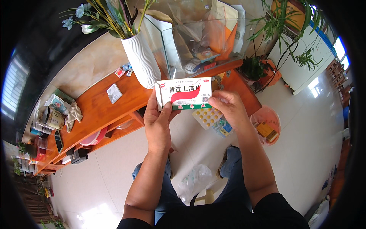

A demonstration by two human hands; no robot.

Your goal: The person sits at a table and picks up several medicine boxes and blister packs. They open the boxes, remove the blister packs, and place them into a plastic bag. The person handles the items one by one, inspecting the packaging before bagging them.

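My left hand (160,120) grips the left end of a white, red and green medicine box (186,94), its thumb on the lower edge. The box faces up, level, and bears printed writing. At the box's lower right corner is the thumb of my right hand (228,107). Just below the right hand show a blister pack of yellow tablets (206,118) and a clear and blue packet (223,128); the right hand's hidden fingers may hold them, but I cannot tell.
A wooden cabinet (131,94) carries a white ribbed vase (141,60), a glass tank (200,37) with bags inside, a small white packet (114,93), jars and a phone (58,141). A pink bin (276,117) holding a yellow box stands right. A clear plastic bag (196,181) lies between my legs.
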